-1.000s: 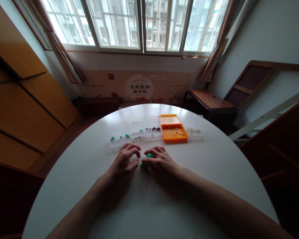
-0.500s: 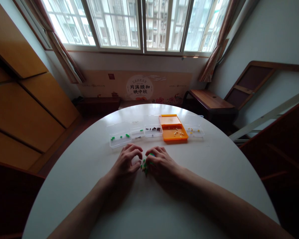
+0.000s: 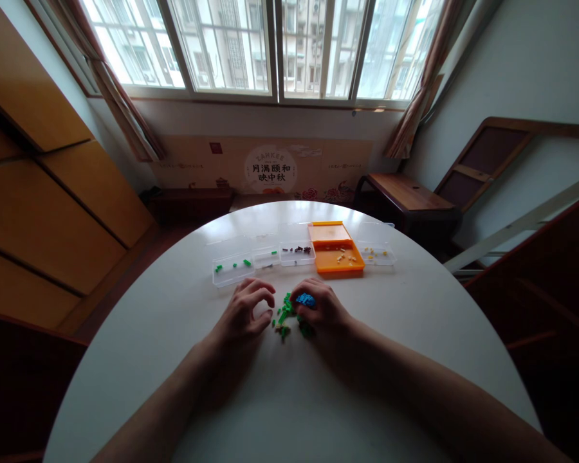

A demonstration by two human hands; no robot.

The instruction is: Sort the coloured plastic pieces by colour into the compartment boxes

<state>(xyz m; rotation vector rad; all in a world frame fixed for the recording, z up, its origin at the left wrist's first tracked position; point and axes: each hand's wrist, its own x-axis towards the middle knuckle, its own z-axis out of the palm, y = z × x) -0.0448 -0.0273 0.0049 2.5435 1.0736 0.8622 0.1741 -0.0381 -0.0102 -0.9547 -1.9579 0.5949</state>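
Note:
A heap of small green pieces (image 3: 284,315) lies on the round white table (image 3: 174,321) between my two hands. My right hand (image 3: 321,312) is curled just right of the heap, its fingers closed round a small blue piece (image 3: 305,299). My left hand (image 3: 244,312) rests on the table to the left of the heap with its fingers bent and apart, and nothing shows in it.
Beyond the hands stands a row of small boxes: a clear box with green bits (image 3: 231,267), two clear boxes (image 3: 296,253) with dark bits, an orange box (image 3: 338,257) and a clear box with yellow bits (image 3: 376,253). The table edge curves close on both sides.
My right hand has drawn back to the right and uncovered the green pieces. A blue piece now shows in its fingers. My left hand has hardly moved.

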